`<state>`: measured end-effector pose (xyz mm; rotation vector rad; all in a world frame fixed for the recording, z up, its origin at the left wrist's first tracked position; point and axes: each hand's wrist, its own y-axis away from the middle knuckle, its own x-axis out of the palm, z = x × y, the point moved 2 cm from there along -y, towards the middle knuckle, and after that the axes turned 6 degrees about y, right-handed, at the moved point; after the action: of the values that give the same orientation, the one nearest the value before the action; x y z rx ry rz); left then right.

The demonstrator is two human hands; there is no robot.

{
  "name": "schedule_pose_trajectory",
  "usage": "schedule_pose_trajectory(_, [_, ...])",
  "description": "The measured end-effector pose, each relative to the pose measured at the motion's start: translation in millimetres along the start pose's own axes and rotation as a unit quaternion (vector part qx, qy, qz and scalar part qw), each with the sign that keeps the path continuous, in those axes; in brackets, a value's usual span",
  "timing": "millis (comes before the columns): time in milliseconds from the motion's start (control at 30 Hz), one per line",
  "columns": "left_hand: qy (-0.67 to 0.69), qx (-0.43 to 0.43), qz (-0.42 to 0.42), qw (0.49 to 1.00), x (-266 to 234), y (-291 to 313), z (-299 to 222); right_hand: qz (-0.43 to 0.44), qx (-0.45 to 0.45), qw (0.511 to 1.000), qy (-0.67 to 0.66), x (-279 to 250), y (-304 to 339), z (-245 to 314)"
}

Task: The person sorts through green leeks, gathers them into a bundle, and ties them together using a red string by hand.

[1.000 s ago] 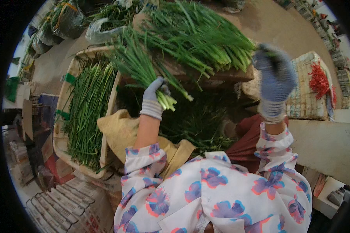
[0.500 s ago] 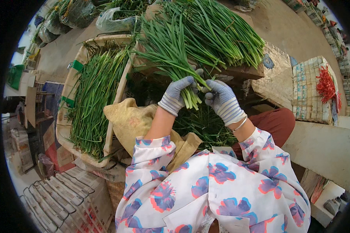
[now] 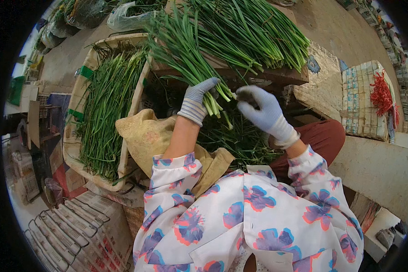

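Note:
My left hand (image 3: 199,100), in a striped grey-white glove, is closed round a bunch of garlic chives (image 3: 186,56). Their pale cut ends poke out below the fist, and the leaves fan away to the far left. Beside those ends is my right hand (image 3: 262,111), also gloved, its fingers curled into a pinch. Whatever lies between those fingertips is too small to make out. Just beyond, a large pile of chives (image 3: 258,41) lies on a low wooden stand (image 3: 276,78). Loose green trimmings (image 3: 240,143) fill the space under my hands.
On the left stands a long cream crate (image 3: 70,149) packed with chives (image 3: 111,113). A yellowish cloth (image 3: 145,133) drapes between it and my lap. Red ties (image 3: 382,94) hang on a taped box (image 3: 362,99) at the right. Stacked wire-handled cartons (image 3: 84,226) sit at the near left.
My right hand has drawn away from the bunch to the right, its fingers now curled. My left hand has shifted slightly left and up with the chives still in it.

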<state>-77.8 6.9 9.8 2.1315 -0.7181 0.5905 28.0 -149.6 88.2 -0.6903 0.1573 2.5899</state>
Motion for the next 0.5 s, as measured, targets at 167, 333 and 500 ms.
schedule_pose_trajectory(167, [-0.023,0.055,-0.025,0.998,-5,1,-18,-0.083,-0.025,0.994,0.059,22,-12,-16])
schedule_pose_trajectory(333, [0.164,0.063,0.0,0.984,10,23,-43,-0.051,0.128,0.979,0.147,25,-29,-68])
schedule_pose_trajectory(500, [0.217,0.075,0.029,0.973,-22,6,-40,0.006,0.255,0.94,-0.226,51,-62,-95])
